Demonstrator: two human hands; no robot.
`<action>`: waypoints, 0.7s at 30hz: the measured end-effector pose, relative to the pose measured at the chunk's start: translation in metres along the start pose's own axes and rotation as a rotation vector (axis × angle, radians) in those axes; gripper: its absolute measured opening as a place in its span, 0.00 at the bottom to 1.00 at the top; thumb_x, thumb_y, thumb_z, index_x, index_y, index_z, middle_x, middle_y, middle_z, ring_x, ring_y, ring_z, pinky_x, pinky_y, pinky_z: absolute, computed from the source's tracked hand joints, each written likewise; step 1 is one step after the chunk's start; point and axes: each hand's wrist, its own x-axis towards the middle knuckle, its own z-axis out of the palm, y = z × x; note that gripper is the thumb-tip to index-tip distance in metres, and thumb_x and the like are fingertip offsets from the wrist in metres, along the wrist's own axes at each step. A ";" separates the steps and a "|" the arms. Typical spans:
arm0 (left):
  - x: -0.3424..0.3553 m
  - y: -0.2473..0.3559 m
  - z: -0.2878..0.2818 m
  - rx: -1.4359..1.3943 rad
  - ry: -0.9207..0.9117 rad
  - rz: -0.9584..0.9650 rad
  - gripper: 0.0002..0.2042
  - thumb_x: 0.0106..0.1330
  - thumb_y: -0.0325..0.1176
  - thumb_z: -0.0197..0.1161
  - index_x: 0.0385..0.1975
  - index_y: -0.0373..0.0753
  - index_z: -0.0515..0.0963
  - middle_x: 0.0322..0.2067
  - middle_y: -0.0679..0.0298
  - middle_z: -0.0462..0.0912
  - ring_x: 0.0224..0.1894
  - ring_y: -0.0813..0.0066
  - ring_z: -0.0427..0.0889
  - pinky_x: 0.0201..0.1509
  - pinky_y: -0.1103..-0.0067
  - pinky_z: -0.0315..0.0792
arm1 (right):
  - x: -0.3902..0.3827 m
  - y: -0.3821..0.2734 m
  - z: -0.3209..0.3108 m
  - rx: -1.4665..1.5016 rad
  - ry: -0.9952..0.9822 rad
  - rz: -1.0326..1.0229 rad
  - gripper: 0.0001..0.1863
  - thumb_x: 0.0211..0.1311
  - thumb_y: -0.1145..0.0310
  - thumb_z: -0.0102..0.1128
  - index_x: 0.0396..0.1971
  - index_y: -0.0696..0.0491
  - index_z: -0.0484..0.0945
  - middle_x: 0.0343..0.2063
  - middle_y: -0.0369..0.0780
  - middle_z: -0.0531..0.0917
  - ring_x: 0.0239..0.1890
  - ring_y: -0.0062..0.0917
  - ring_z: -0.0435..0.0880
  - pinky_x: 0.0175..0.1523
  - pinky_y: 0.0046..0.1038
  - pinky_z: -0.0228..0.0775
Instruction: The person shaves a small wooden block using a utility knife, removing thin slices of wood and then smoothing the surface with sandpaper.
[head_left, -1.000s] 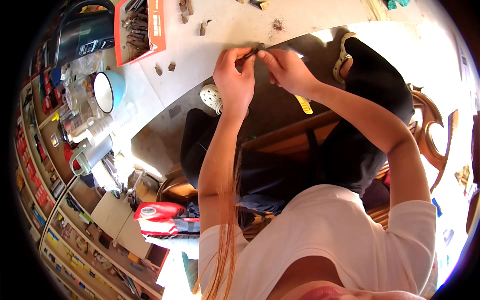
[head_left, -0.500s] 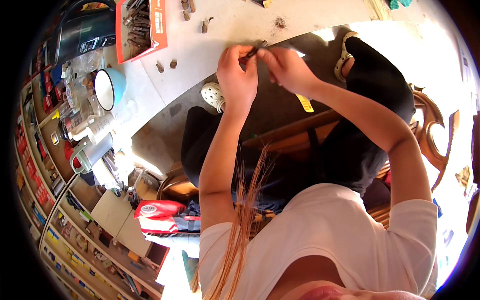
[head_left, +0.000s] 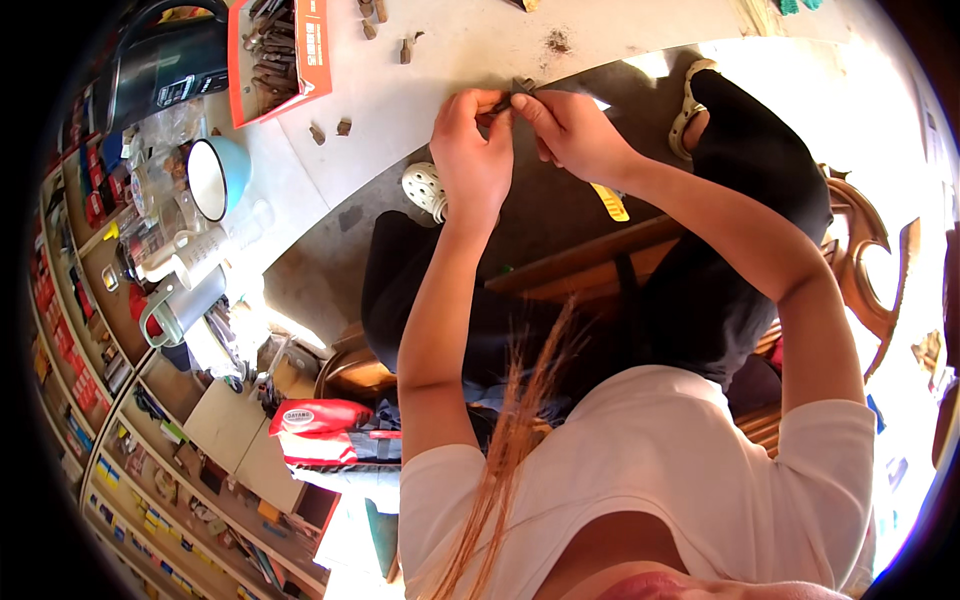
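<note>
At the table's front edge, my left hand (head_left: 474,142) and my right hand (head_left: 577,132) meet, fingers closed in pinches. Between their fingertips is a small dark piece (head_left: 522,86), mostly covered by the fingers; its exact kind cannot be made out. To the upper left of my hands, an open red box (head_left: 318,48) holds many short, dark brown stick-like pieces (head_left: 272,60). A few similar brown pieces lie loose on the table, one small piece (head_left: 406,50) between the box and my hands.
The pale table (head_left: 370,105) curves across the top, with brown crumbs (head_left: 558,42) on it. At the left are a black kettle (head_left: 165,70), a light-blue mug (head_left: 232,178), a white cup (head_left: 200,255) and a grey flask (head_left: 190,305). Stocked shelves (head_left: 160,500) fill the lower left.
My fingers have shifted slightly around the small dark piece, and it sits at a different angle. Both arms stay nearly in place; the view has moved a little.
</note>
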 end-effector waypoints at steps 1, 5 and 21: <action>0.000 0.001 0.000 0.003 -0.006 -0.017 0.07 0.55 0.19 0.64 0.34 0.33 0.78 0.31 0.57 0.82 0.31 0.62 0.82 0.37 0.71 0.75 | -0.004 0.000 0.003 -0.018 0.002 -0.023 0.26 0.75 0.51 0.46 0.27 0.59 0.76 0.13 0.38 0.77 0.17 0.23 0.78 0.25 0.28 0.69; -0.002 -0.003 0.000 -0.013 0.005 -0.039 0.06 0.56 0.20 0.65 0.32 0.33 0.78 0.31 0.58 0.82 0.31 0.62 0.82 0.37 0.71 0.75 | -0.005 -0.008 0.002 0.023 0.011 0.018 0.25 0.75 0.53 0.47 0.25 0.59 0.77 0.13 0.39 0.78 0.18 0.26 0.80 0.26 0.30 0.71; -0.002 0.000 0.001 -0.032 0.017 -0.059 0.06 0.56 0.20 0.65 0.33 0.33 0.78 0.31 0.58 0.82 0.31 0.65 0.82 0.38 0.73 0.75 | -0.005 -0.001 -0.001 0.043 -0.022 0.035 0.26 0.75 0.48 0.44 0.32 0.58 0.76 0.13 0.35 0.75 0.15 0.18 0.73 0.23 0.23 0.67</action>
